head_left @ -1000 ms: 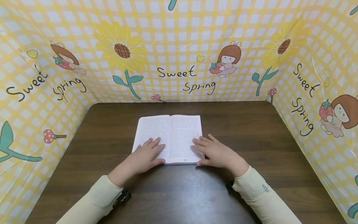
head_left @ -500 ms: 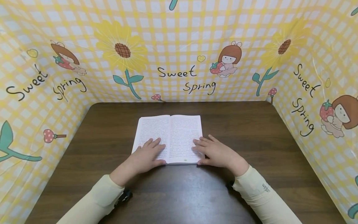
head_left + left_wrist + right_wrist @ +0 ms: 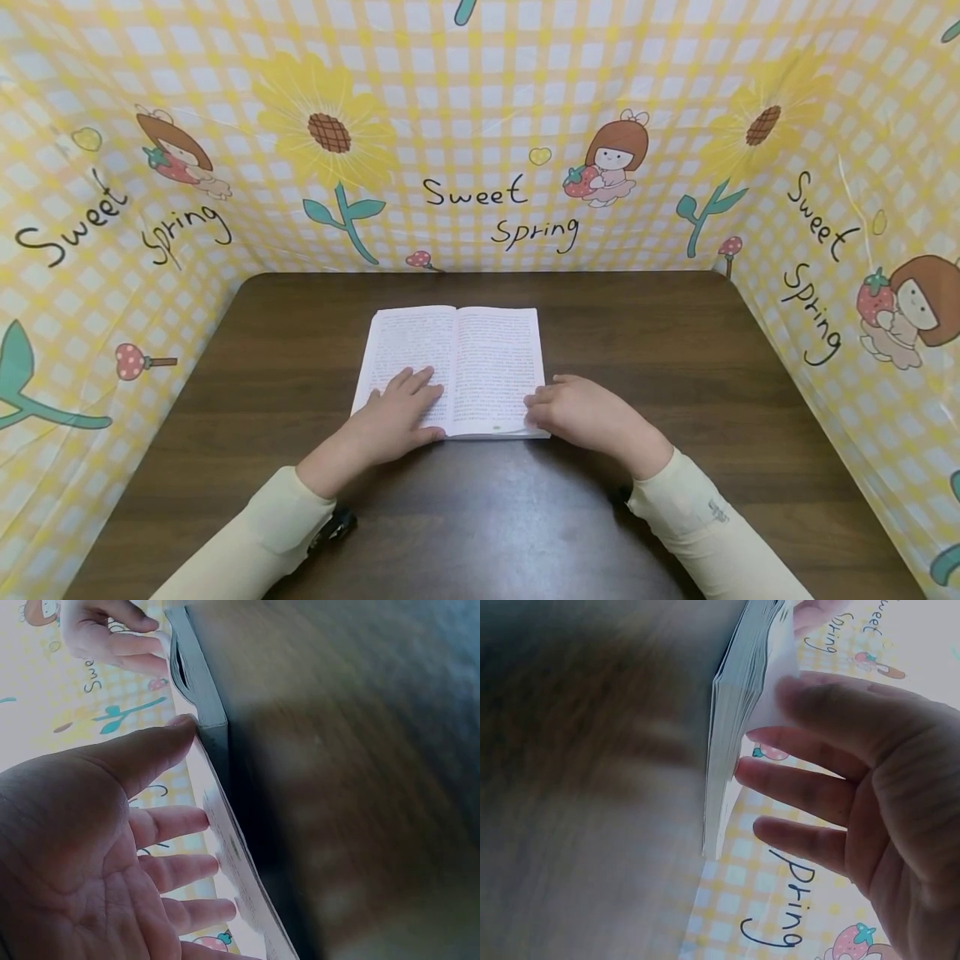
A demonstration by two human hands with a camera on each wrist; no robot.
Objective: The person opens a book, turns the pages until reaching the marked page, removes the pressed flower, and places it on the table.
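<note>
Brown tabletop (image 3: 660, 350) bears a book (image 3: 491, 358) under straight left fingers (image 3: 180, 868) (right fingers (image 3: 802, 787) pinch a page (image 3: 769, 712)).

Table (image 3: 637, 329) within yellow-checked booth walls (image 3: 465, 100)

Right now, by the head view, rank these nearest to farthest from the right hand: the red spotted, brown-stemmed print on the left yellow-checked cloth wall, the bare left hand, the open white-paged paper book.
1. Open white-paged paper book: touched by the right hand.
2. Bare left hand: farther left, on the left page.
3. Red spotted print: farthest, on the left cloth wall.
</note>
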